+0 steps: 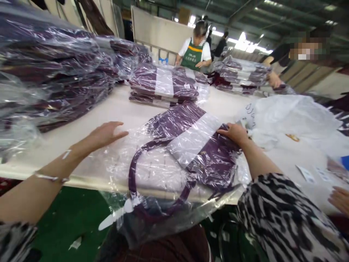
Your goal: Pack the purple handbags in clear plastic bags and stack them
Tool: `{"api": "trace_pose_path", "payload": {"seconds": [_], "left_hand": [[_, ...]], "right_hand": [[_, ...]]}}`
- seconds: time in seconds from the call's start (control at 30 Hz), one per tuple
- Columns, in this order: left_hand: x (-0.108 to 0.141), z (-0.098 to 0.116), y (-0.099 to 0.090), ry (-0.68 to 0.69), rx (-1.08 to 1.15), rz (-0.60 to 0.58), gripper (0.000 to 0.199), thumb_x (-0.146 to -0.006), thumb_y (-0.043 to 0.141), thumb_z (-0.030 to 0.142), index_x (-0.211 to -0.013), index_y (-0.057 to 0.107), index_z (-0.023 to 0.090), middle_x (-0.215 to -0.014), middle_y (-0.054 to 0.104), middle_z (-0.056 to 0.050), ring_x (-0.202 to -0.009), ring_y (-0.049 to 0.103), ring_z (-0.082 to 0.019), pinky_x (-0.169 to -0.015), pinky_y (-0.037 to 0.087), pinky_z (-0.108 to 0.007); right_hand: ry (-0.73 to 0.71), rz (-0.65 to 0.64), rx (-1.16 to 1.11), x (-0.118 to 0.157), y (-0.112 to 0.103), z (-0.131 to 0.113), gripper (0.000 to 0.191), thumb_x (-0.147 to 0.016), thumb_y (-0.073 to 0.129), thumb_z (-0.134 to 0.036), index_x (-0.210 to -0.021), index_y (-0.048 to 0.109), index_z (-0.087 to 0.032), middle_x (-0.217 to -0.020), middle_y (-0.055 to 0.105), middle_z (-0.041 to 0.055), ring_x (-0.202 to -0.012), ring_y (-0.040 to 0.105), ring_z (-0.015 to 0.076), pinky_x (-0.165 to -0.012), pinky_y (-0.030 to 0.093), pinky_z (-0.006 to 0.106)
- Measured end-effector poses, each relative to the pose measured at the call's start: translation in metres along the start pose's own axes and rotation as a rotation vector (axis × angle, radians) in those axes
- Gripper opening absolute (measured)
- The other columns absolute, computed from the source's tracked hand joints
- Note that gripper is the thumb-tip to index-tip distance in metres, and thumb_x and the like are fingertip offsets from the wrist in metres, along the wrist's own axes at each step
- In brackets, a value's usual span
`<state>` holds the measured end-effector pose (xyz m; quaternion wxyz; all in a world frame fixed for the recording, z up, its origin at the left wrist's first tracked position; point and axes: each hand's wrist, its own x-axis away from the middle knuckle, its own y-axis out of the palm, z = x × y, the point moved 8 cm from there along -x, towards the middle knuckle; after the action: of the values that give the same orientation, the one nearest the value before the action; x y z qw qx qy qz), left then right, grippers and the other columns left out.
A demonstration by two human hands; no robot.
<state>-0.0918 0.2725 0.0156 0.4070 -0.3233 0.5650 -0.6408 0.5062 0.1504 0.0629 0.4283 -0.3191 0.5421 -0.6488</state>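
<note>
A dark purple bag in clear plastic lies before me on the table, wrapped by a white paper band. Its looped handle reaches toward me inside the plastic sleeve, which hangs over the table's front edge. My right hand grips the bag's right side, thumb and fingers closed at the edge. To the left of the bag, my left hand is open over the tabletop, fingers stretched out and holding nothing. A white strip sticks out near the handle.
Plastic-wrapped purple bags are piled at the left, with a smaller stack behind mine. White plastic lies at the right. Across the table stand a person in a green apron and another person. Someone's hand shows at the right edge.
</note>
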Motion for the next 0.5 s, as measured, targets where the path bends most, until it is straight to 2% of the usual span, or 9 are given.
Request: {"api": "trace_pose_path", "payload": {"seconds": [0.1, 0.17, 0.27, 0.37, 0.43, 0.5], "left_hand": [[-0.005, 0.043, 0.014, 0.024, -0.035, -0.037, 0.052, -0.091, 0.054, 0.054, -0.125, 0.064, 0.017, -0.125, 0.069, -0.016, -0.120, 0.061, -0.033, -0.103, 0.044, -0.040], [0.006, 0.054, 0.021, -0.026, -0.032, -0.081, 0.035, -0.093, 0.054, 0.045, -0.114, 0.066, 0.020, -0.109, 0.073, -0.013, -0.107, 0.067, -0.031, -0.092, 0.048, -0.037], [0.046, 0.042, 0.030, -0.171, 0.084, -0.164, 0.029, -0.092, 0.051, 0.045, -0.106, 0.065, 0.024, -0.093, 0.074, -0.009, -0.086, 0.070, -0.029, -0.074, 0.047, -0.033], [0.089, 0.018, 0.028, -0.256, 0.312, -0.168, 0.037, -0.082, 0.056, 0.055, -0.100, 0.069, 0.026, -0.083, 0.074, -0.005, -0.078, 0.069, -0.028, -0.068, 0.045, -0.031], [0.106, 0.008, 0.025, -0.268, 0.480, -0.192, 0.042, -0.076, 0.056, 0.063, -0.089, 0.073, 0.026, -0.077, 0.072, -0.003, -0.074, 0.067, -0.028, -0.067, 0.045, -0.030], [0.111, 0.000, 0.021, -0.298, 0.582, -0.218, 0.046, -0.071, 0.057, 0.069, -0.076, 0.074, 0.026, -0.071, 0.070, -0.002, -0.071, 0.065, -0.027, -0.065, 0.045, -0.030]], "right_hand": [[-0.014, 0.037, 0.027, 0.024, -0.009, -0.005, 0.064, -0.091, 0.050, -0.074, -0.113, 0.068, -0.016, -0.096, 0.074, 0.0192, -0.086, 0.069, 0.0351, -0.072, 0.046, 0.039], [-0.035, 0.102, 0.016, 0.043, -0.016, -0.003, 0.061, -0.090, 0.051, -0.074, -0.110, 0.067, -0.019, -0.095, 0.074, 0.0166, -0.083, 0.068, 0.0339, -0.070, 0.043, 0.037], [-0.065, 0.263, 0.020, 0.068, -0.031, 0.006, 0.054, -0.087, 0.056, -0.074, -0.100, 0.066, -0.022, -0.091, 0.074, 0.0130, -0.082, 0.067, 0.0327, -0.067, 0.039, 0.034], [-0.116, 0.408, 0.034, 0.074, -0.053, 0.000, 0.050, -0.088, 0.058, -0.070, -0.092, 0.066, -0.021, -0.087, 0.073, 0.0134, -0.084, 0.067, 0.0326, -0.065, 0.036, 0.032], [-0.179, 0.457, 0.011, 0.060, -0.074, -0.018, 0.050, -0.089, 0.058, -0.069, -0.095, 0.067, -0.020, -0.089, 0.073, 0.0145, -0.085, 0.067, 0.0327, -0.065, 0.036, 0.032], [-0.243, 0.460, -0.026, 0.030, -0.097, -0.047, 0.054, -0.090, 0.058, -0.071, -0.100, 0.068, -0.019, -0.094, 0.074, 0.0154, -0.087, 0.067, 0.0334, -0.067, 0.038, 0.033]]}}
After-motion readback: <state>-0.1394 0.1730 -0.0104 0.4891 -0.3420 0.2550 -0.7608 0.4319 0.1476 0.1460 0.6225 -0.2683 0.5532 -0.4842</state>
